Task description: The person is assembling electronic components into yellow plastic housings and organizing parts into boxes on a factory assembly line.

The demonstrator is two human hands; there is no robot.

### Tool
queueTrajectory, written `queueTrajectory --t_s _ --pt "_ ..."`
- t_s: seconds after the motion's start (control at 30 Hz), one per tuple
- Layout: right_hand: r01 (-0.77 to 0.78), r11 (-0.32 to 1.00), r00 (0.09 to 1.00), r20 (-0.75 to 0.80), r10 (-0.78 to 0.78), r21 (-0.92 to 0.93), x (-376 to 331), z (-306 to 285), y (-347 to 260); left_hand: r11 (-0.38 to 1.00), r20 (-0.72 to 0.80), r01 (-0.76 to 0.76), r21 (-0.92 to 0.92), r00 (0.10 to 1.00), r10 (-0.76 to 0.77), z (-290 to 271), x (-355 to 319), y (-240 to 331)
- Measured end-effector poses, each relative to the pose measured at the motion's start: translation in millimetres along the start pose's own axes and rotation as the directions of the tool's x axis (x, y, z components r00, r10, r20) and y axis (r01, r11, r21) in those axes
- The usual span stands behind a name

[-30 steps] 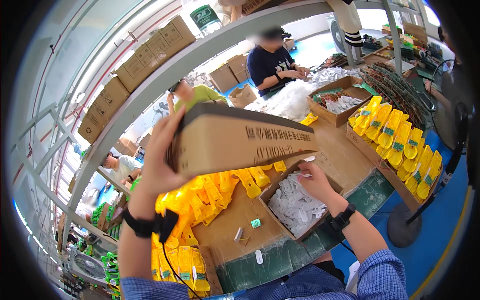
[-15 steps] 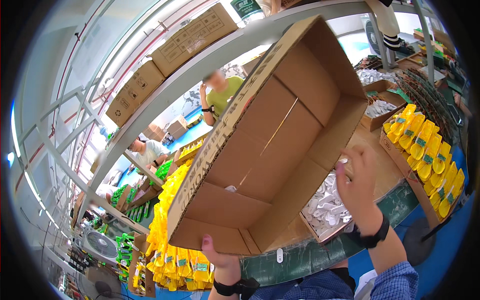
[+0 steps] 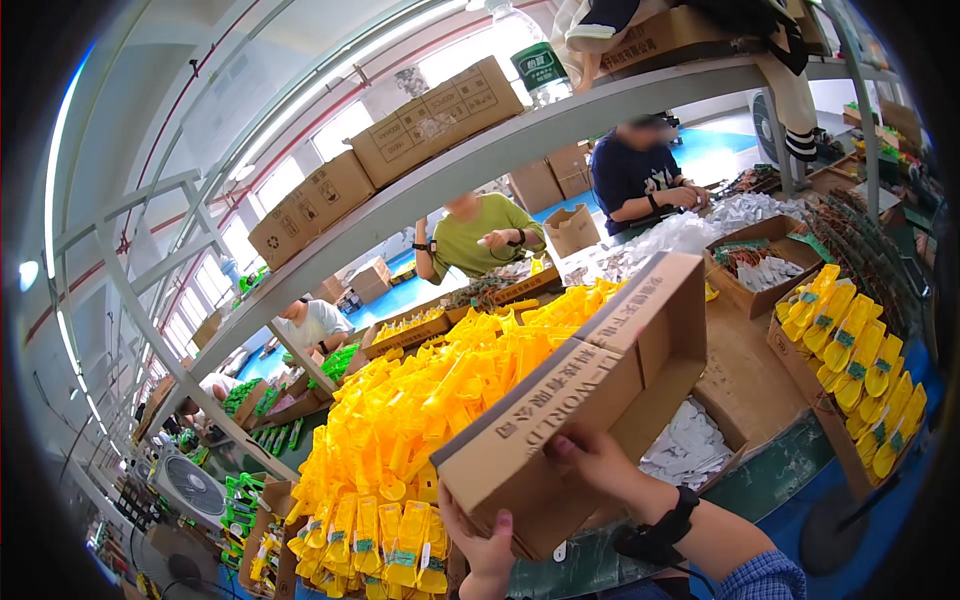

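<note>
A long, shallow cardboard box (image 3: 525, 405) is tilted above the workbench, its printed side turned up toward me. My left hand (image 3: 485, 550) is closed on its lower left corner, thumb on the outer wall. My right hand (image 3: 605, 475) grips the near long edge, the thumb pressed against the inside. Under and to the right of the box, a small box of white plastic parts (image 3: 688, 440) partly shows. To the left lies a large heap of yellow plastic parts (image 3: 420, 405), partly hidden by the cardboard box.
Yellow parts with green circuit boards (image 3: 850, 345) fill a box at the right. Beyond it are bundled wires (image 3: 865, 250) and a box of white parts and wires (image 3: 765, 262). A shelf (image 3: 440, 150) carrying cartons and a bottle (image 3: 535, 60) crosses above. Co-workers sit across the bench.
The cardboard box has come down and turned, uncovering the yellow heap behind it. My right hand has moved left from beside the box onto its edge. My left hand has shifted slightly right and down.
</note>
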State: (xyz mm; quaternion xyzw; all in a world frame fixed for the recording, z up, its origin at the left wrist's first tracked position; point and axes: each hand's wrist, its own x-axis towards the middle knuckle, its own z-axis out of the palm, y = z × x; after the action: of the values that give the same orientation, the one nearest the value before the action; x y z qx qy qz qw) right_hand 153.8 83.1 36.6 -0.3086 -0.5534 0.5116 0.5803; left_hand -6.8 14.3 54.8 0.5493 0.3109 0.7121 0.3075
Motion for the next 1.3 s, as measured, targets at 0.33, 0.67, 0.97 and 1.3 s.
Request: queueTrajectory --t_s 0.33,0.67,0.97,1.3 --pt "-0.399 0.887 0.912 0.204 0.356 0.232 -0.9 -12.4 -4.8 0.969 0.098 -0.087 0.23 0.993 0.066 -5.2 -7.6 -6.2" --pt "-0.167 0.985 0.964 0.217 0.154 0.043 5.8 -23.9 -20.3 0.969 0.178 -0.169 0.179 0.974 0.137 -13.6 18.3 -13.2" --pt "0.54 0.604 0.84 0.417 -0.347 -0.586 5.6 -44.0 22.0 0.947 0.099 -0.195 0.253 0.979 0.176 -11.7 37.8 -5.1" --pt "0.398 0.63 0.91 0.197 -0.366 -0.667 -17.4 -84.2 -3.8 0.996 0.109 -0.079 -0.046 0.991 0.083 -75.2 46.4 -18.9"
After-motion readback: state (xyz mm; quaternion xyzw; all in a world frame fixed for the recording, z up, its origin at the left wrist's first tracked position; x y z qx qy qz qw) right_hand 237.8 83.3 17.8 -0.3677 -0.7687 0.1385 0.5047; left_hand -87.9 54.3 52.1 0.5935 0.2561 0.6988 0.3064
